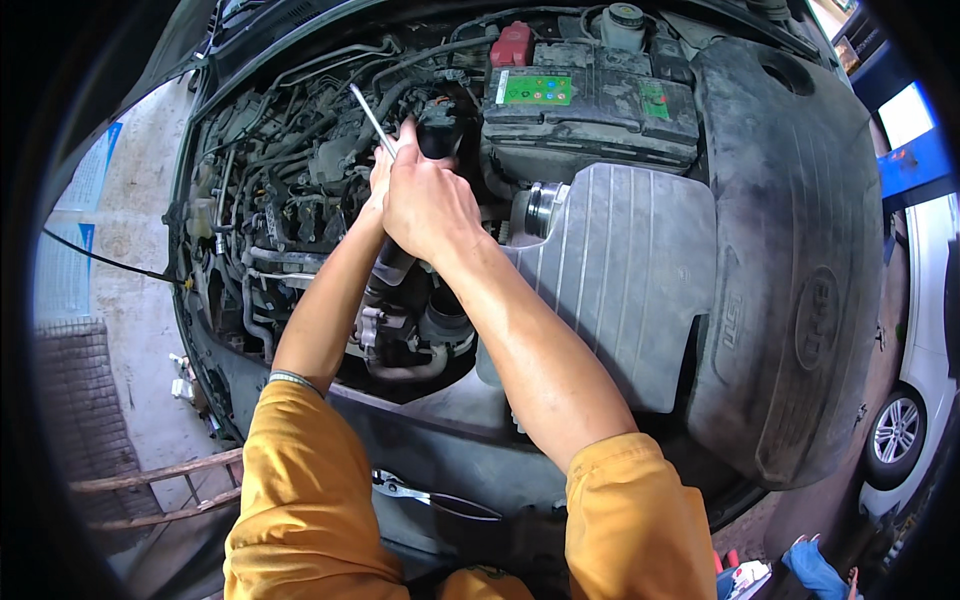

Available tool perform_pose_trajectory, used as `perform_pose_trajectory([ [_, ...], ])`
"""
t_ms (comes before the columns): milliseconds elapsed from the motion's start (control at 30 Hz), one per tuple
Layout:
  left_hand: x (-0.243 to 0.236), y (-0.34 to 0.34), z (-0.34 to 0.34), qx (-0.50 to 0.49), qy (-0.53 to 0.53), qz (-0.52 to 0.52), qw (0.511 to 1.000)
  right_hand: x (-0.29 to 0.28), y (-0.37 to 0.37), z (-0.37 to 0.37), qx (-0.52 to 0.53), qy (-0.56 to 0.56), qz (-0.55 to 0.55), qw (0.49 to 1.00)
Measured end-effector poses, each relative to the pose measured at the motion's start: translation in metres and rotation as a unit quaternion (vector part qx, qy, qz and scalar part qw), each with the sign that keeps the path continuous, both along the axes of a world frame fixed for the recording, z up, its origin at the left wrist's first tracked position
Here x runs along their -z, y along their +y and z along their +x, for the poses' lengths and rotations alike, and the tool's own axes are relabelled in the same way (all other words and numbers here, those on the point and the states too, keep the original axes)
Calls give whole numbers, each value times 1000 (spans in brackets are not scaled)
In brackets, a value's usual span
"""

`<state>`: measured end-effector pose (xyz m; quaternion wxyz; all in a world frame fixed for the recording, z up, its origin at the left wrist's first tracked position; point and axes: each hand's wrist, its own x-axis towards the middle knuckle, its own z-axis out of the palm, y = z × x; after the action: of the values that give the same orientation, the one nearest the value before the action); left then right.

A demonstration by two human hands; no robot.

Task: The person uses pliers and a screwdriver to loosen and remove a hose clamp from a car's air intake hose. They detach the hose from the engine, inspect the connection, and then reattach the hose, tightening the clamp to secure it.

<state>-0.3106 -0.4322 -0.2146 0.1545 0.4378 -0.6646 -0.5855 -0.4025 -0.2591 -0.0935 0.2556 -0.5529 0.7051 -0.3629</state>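
Both hands are close together over the left-middle part of an open engine bay. My right hand (432, 205) lies in front, its fingers bent around the lower end of a slim metal rod (372, 117), with the index finger partly raised. The rod slants up and to the left over the engine hoses. Behind the right hand, my left hand (378, 182) shows only in part, beside the rod; its fingers are mostly hidden. Right by the fingertips stands a black cylindrical part (439, 137). What lies under the palms cannot be seen.
A dusty battery (590, 125) with a red terminal cover (512, 45) sits behind. To the right are a ribbed grey air box (620, 280) and a large engine cover (790, 270). Pliers (435, 494) lie on the front edge. A prop rod (110, 258) is at left.
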Motion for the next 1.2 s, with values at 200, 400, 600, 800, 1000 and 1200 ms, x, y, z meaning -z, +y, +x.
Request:
perform_pose_trajectory([
  [200,-8,16,-29,19,-341,-290,894,5,-7,-7,63,21,-17,998],
  [400,-21,9,-42,28,-412,-363,835,-7,5,-10,102,-71,86,989],
  [600,-56,31,-51,53,-425,-387,816,0,6,-15,125,-136,144,972],
  [800,-56,28,-43,18,-433,-364,825,1,-4,-13,108,-122,211,964],
  [1000,-52,14,-45,36,-369,-307,876,20,-22,-22,94,-20,283,954],
  [1200,-53,14,-41,-27,-368,-285,885,32,-37,3,152,28,238,959],
])
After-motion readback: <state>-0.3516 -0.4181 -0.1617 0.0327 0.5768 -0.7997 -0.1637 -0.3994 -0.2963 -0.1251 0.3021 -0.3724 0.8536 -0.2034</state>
